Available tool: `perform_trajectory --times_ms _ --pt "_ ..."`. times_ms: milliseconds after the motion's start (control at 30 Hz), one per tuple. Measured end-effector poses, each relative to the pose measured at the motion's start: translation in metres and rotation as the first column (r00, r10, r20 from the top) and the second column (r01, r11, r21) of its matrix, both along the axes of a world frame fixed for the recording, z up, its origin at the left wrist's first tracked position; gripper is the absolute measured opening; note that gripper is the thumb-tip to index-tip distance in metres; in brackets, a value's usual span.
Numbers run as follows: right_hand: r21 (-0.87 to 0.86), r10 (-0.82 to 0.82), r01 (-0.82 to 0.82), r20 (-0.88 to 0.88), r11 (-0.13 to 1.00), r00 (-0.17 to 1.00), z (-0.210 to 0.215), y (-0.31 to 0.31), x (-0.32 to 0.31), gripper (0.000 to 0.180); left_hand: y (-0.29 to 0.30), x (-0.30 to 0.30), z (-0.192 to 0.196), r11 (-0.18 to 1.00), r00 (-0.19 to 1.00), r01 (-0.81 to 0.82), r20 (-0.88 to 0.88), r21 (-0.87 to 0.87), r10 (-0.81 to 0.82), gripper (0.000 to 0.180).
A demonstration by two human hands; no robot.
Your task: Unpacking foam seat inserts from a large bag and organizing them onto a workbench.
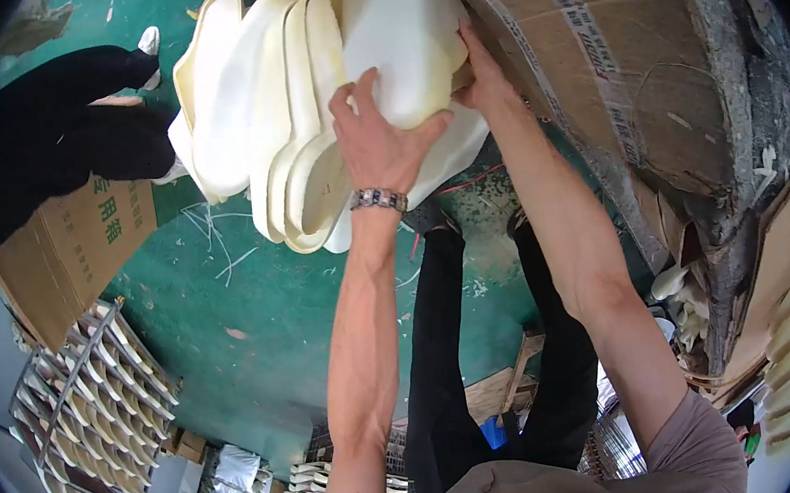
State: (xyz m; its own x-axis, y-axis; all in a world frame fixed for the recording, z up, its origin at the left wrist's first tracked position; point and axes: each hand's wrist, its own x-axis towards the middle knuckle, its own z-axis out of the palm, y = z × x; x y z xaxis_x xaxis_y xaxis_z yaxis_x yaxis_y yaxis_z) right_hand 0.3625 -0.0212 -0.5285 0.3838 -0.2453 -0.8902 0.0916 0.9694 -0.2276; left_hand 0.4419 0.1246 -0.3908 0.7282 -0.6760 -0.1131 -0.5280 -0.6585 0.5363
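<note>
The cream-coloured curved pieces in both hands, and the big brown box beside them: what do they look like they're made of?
The cream pieces look like moulded foam or soft plastic: matte, smooth, thick rounded edges, stacked on edge; which of the two cannot be told. The left hand presses on the front one, and the right hand holds its far side. The brown box looks like corrugated cardboard: dull brown, taped seam, torn and frayed edges.

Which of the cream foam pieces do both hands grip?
The rightmost foam piece, beside the cardboard box; left hand and right hand clasp it.

Smooth, matt cream foam pieces (pixel 299 92); rough, torn brown cardboard box (pixel 627 55) at two o'clock; scuffed green floor (pixel 256 311).
</note>
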Motion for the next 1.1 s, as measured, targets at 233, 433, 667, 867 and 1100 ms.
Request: perform_trajectory --times_ms 233,433,667,867,1100 --pt "-0.159 0.109 -0.149 -0.234 0.976 0.966 -0.026 0.034 -0.055 0.048 0.053 -0.044 -0.043 0.984 0.922 -0.049 -0.371 0.169 0.110 0.098" --pt "-0.484 0.203 -0.365 -0.354 0.796 0.913 0.017 0.092 -0.067 0.042 0.090 -0.044 -0.079 0.972 0.628 -0.236 -0.760 0.022 0.169 0.092" --pt "-0.608 0.230 -0.720 -0.689 0.334 0.688 0.162 0.147 -0.103 0.033 0.182 -0.117 0.026 0.822 0.065 -0.551 -0.975 0.144 0.214 0.065" --pt "-0.649 0.297 -0.745 -0.689 0.152 0.661 0.330 0.188 -0.129 0.024 0.224 -0.166 0.152 0.717 -0.141 -0.687 -0.990 0.119 0.029 0.077" --pt "-0.769 0.221 -0.616 -0.639 -0.172 0.737 0.524 0.199 -0.153 0.018 0.214 -0.167 0.260 0.536 -0.163 -0.842 -0.975 0.058 -0.149 0.076"
